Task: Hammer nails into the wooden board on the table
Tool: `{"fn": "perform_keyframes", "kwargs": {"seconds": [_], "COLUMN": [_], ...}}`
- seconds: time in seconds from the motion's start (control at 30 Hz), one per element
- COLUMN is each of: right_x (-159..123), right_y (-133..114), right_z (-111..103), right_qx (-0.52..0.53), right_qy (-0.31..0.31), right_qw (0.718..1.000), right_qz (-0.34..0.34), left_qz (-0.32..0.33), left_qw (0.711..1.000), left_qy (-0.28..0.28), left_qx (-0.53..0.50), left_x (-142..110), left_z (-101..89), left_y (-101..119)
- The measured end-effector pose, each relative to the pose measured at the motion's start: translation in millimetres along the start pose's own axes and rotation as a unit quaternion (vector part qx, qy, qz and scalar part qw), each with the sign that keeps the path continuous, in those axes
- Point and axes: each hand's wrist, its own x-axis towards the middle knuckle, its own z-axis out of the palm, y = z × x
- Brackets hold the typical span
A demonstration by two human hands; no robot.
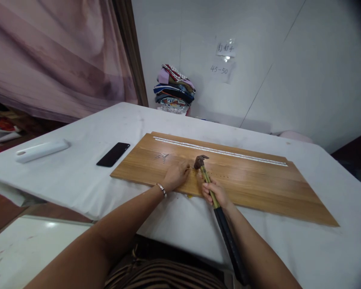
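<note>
A long wooden board [258,184] lies on a white-covered table [87,188]. My right hand [215,192] is closed round the shaft of a hammer [202,164], whose rusty head hovers just over the board. My left hand [176,175] rests on the board beside the hammer head, fingers pinched together at the spot under it; what they pinch is too small to make out. A few loose nails [162,156] lie on the board to the left. A row of small nail marks runs right of the hammer.
A black phone [113,154] and a white oblong case [42,150] lie on the table's left part. A white strip [219,151] runs along the board's far edge. Folded clothes [174,89] are stacked against the wall; a pink curtain [54,56] hangs at left.
</note>
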Motion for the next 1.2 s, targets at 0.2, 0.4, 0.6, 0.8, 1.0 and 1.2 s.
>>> {"fn": "perform_keyframes", "kwargs": {"seconds": [0.2, 0.4, 0.6, 0.8, 1.0, 1.2], "right_x": [-0.5, -2.5, 1.2, -1.0, -2.6, 0.7], "right_y": [-1.4, -3.7, 2.2, -1.2, -4.4, 1.6], "right_z": [-1.3, 1.8, -1.9, -2.8, 0.0, -1.5], "right_qx": [0.004, 0.009, 0.005, 0.009, 0.014, -0.002], "right_qy": [-0.002, -0.001, -0.008, -0.005, -0.005, 0.001], "right_qw": [1.0, 1.0, 1.0, 1.0, 1.0, 1.0], "right_qz": [-0.005, -0.006, -0.001, -0.003, 0.001, 0.001], "left_qz": [0.0, 0.004, 0.005, 0.004, 0.001, -0.01], "left_qw": [1.0, 1.0, 1.0, 1.0, 0.999, 1.0], "left_qy": [-0.004, -0.012, -0.006, -0.013, -0.014, -0.014], "left_qx": [0.012, 0.018, 0.014, 0.021, 0.036, 0.024], "left_x": [-0.4, -1.2, -0.1, -1.3, -1.3, -0.7], "left_z": [0.6, -1.0, 0.4, -3.2, -3.7, -1.0], "left_y": [-0.2, 0.6, 0.5, 3.5, 4.1, 2.7]}}
